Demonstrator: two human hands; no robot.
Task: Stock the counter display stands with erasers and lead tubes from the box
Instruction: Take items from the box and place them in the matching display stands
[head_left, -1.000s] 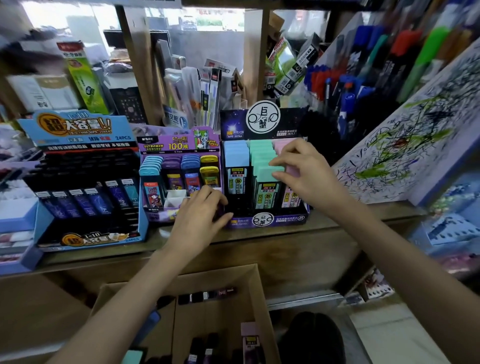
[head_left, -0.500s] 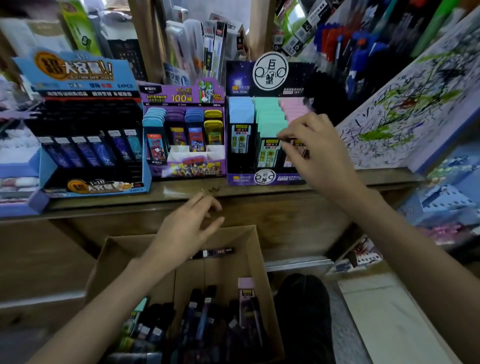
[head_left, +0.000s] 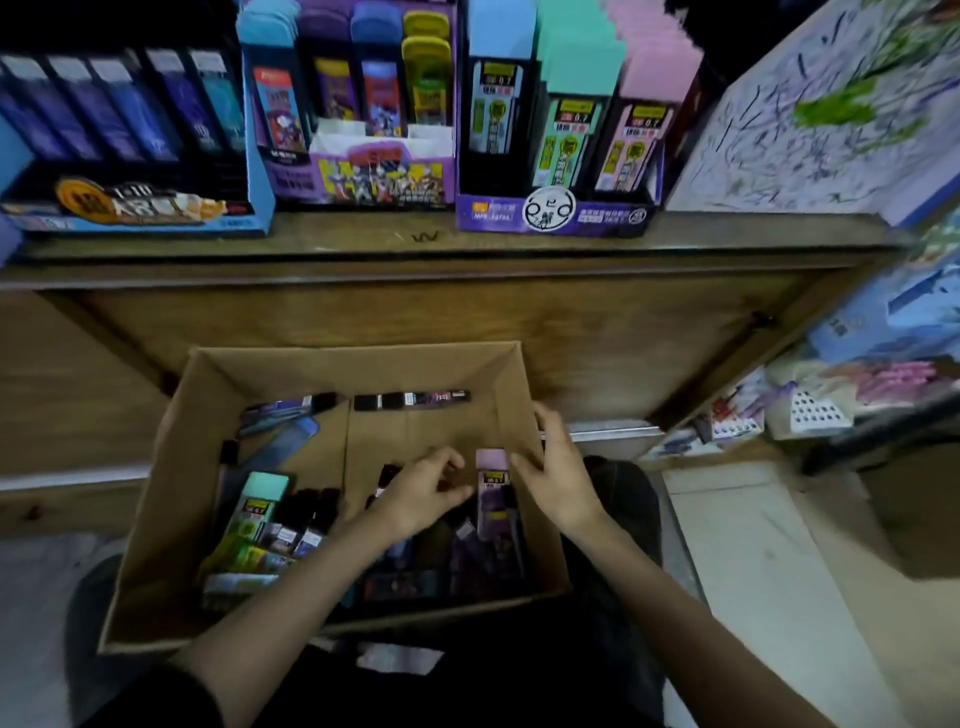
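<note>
Picking step: both my hands are down in the cardboard box (head_left: 363, 369). Left hand (head_left: 421, 491) curls loosely beside the pink-capped lead tube (head_left: 492, 501); if it pinches anything, I cannot tell. Right hand (head_left: 558, 478) touches the tube's top with relaxed fingers. Next, I think, grip it and carry it to the purple display stand (head_left: 597, 218).

Inside the cardboard box (head_left: 171, 509), a lead tube pack (head_left: 492, 496) lies between the fingers of the left hand (head_left: 421, 493) and the right hand (head_left: 558, 478); beyond them, display stands (head_left: 556, 218) sit on the counter (head_left: 363, 244).
</note>
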